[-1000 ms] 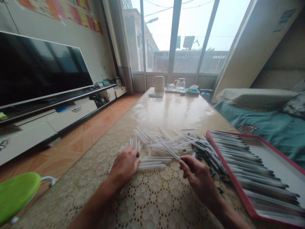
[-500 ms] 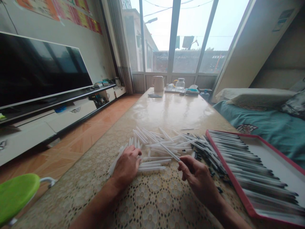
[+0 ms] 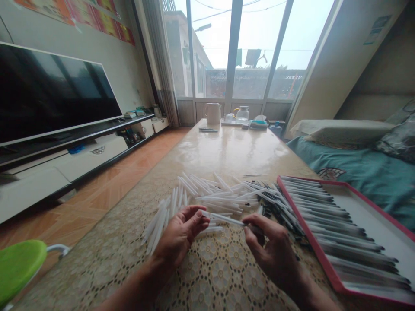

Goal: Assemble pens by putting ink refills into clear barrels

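Note:
My right hand pinches the near right end of a slim white pen barrel, which slants up to the left. My left hand is closed at the barrel's other end, thumb and fingertips on a whitish translucent pen piece. The fingers hide most of that piece, and I cannot tell whether it is joined to the barrel. Just beyond the hands lies a loose heap of white pen tubes. More white tubes lie left of my left hand. Dark pen parts are piled beyond my right hand.
A red-rimmed box on the right holds rows of pens. The patterned tabletop runs toward the window, with a beige jug and a glass pot at its far end. A green stool stands lower left.
My left hand has lifted off the left-hand tubes and moved right, now closed on a whitish piece. The barrel in my right hand has swung flatter, its far end meeting my left fingertips.

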`<state>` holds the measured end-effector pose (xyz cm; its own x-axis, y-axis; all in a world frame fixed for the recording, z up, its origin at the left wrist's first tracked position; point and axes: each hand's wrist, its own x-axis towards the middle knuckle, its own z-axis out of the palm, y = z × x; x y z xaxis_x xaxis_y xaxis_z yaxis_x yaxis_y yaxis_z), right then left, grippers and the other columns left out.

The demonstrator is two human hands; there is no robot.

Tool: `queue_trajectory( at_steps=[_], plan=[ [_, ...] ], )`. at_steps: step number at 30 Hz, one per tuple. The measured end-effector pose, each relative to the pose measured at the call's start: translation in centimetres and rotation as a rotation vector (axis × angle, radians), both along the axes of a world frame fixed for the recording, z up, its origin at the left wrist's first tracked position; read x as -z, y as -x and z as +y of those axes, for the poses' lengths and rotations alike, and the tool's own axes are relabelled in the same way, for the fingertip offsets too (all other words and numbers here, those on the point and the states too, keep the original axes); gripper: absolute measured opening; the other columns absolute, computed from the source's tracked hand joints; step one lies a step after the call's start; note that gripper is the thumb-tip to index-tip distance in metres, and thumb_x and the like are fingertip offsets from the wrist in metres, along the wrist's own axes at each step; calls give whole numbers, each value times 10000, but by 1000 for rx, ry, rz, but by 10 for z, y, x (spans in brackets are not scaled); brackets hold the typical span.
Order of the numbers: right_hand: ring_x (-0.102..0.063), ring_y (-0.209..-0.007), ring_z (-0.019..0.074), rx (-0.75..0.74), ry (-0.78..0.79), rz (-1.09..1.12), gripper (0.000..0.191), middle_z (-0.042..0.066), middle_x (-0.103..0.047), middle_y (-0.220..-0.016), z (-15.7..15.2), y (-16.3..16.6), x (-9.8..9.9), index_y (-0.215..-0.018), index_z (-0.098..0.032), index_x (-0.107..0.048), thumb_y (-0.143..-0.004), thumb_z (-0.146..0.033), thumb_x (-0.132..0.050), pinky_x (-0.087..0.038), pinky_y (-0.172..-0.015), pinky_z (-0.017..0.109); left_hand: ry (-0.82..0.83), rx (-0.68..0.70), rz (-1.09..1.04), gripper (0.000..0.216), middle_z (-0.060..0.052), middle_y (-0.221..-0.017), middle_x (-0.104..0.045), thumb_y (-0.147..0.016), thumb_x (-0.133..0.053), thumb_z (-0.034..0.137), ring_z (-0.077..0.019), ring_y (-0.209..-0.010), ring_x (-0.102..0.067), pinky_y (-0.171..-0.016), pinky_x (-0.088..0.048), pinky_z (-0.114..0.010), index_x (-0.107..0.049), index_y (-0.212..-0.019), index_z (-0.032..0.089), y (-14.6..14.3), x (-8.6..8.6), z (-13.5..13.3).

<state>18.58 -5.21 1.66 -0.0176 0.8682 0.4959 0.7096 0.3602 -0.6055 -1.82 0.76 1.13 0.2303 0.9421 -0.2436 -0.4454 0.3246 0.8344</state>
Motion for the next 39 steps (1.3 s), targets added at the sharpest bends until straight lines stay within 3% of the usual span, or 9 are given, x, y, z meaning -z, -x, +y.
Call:
queue_trajectory(
  at_steps=[7, 12, 16, 20, 25, 30, 35, 39],
  plan=[
    [-495, -496, 98, -12, 24, -16, 88, -29, -546, -612, 1, 1, 2, -795, -187, -581, -787, -167, -495, -365, -507, 214, -33, -6, 18, 266, -29, -669, -689, -643, -791, 240, -105, -622, -650, -625, -533, -188, -638, -824, 119, 0, 4, 2],
    [-505, -527, 106, -68, 85, -66, 92, -10, -566, -647, 2, 0, -1, -823, -184, -575, -828, -194, -484, -367, -530, 223, -115, 95, 57, 247, -12, -657, -683, -677, -764, 276, -111, -603, -649, -576, -521, -200, -606, -802, 133, -1, 7, -2],
    [-547, -580, 120, -156, 108, -295, 153, 7, -612, -686, 6, -6, 3, -845, -200, -594, -894, -253, -458, -348, -555, 236, -173, 132, 133, 272, -21, -661, -692, -711, -724, 348, -131, -569, -652, -513, -508, -217, -554, -784, 149, -4, 11, -5],
    [-513, -536, 117, -143, 20, -550, 189, -1, -588, -643, 8, -6, 8, -772, -202, -568, -910, -252, -448, -264, -512, 252, -164, 155, 129, 318, -44, -671, -706, -703, -722, 389, -154, -563, -665, -516, -518, -243, -536, -805, 152, -7, 15, -7],
    [-527, -551, 139, -114, -36, -641, 205, 6, -576, -653, 6, 0, 8, -763, -194, -550, -925, -235, -429, -233, -518, 275, -156, 156, 127, 313, -54, -665, -707, -710, -720, 376, -152, -567, -658, -532, -525, -250, -589, -845, 126, -10, 21, -10],
    [-527, -552, 129, -130, 143, -492, 257, 2, -577, -643, 5, 0, 10, -744, -185, -539, -938, -276, -397, -260, -516, 253, -203, 137, 131, 283, -38, -611, -689, -709, -722, 365, -140, -524, -635, -490, -506, -234, -598, -804, 129, -13, 18, -15],
    [-487, -566, 109, -248, 356, -119, 354, -21, -523, -588, 6, -4, 6, -680, -176, -575, -927, -355, -396, -335, -550, 220, -284, 123, 181, 266, -26, -590, -676, -708, -718, 370, -144, -508, -630, -488, -511, -244, -613, -790, 140, -15, 9, -23],
    [-378, -492, 84, -361, 533, 159, 398, -50, -386, -513, 8, -7, 1, -639, -164, -610, -900, -398, -422, -307, -471, 193, -349, 115, 210, 199, -20, -600, -671, -748, -688, 330, -145, -524, -629, -499, -512, -250, -621, -803, 150, -16, 7, -28]
  ],
)
